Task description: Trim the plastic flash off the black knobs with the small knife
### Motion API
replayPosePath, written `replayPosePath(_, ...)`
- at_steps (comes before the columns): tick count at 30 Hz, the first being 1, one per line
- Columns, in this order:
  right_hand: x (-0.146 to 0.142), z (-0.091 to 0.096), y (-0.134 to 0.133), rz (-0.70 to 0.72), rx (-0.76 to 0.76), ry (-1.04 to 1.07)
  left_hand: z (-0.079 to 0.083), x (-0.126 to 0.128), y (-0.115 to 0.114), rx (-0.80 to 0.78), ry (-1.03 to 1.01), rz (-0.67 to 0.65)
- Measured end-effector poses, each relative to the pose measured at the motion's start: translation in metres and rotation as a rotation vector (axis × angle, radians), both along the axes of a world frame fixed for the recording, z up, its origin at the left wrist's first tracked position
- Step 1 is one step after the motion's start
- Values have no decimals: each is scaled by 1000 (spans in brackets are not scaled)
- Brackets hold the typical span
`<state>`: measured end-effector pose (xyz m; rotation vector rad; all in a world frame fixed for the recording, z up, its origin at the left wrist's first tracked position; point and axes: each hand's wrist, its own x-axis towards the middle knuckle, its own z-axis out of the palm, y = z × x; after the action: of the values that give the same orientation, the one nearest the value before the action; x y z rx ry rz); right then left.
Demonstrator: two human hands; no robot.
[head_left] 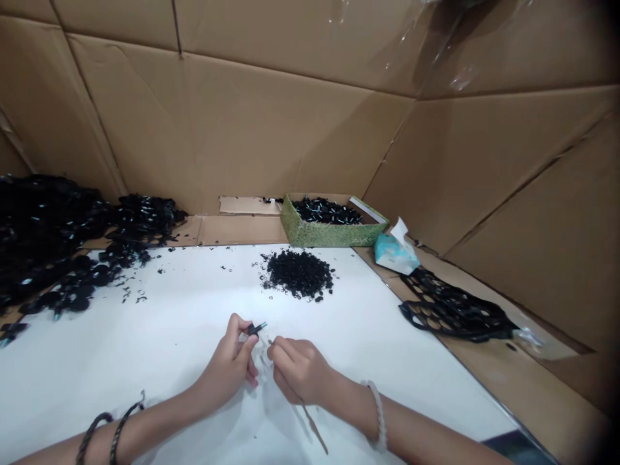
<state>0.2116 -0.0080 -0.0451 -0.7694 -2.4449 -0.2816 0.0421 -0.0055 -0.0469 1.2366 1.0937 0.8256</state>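
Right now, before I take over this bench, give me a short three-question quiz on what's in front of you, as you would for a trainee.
1. True or false: the left hand is pinching a small black piece.
2. What sits just to the right of the green box? A) a tissue pack B) a pair of scissors C) a coffee mug
3. Fill in the blank: the beaded bracelet is on the ____ wrist.

Key: 1) true; 2) A; 3) right.
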Motion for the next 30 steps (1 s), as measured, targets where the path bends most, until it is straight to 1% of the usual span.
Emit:
replayPosePath(5,0,-1,1,-5,-65,3,-1,2,-3,14,33,-38)
replayPosePath(11,1,0,1,6,-68,58,0,0,-5,32,38,-62)
replayPosePath(14,4,1,3,-6,-100,213,2,-2,-6,39,40,-65)
replayPosePath(17,9,1,7,-131,-179,436,6,-3,-7,29,50,-79)
replayPosePath(19,11,1,9,-201,-247,496,8,-4,-8,32,65,-96)
replayPosePath(21,12,0,11,-205,-302,464,8,-4,-8,47,77,-106)
replayPosePath(23,11,1,12,-179,-331,402,7,-4,-9,62,81,-112)
replayPosePath(27,8,1,12,-102,-343,374,6,-4,-9,84,92,-124)
replayPosePath(30,7,2,12,-70,-341,364,5,-4,-10,100,119,-138)
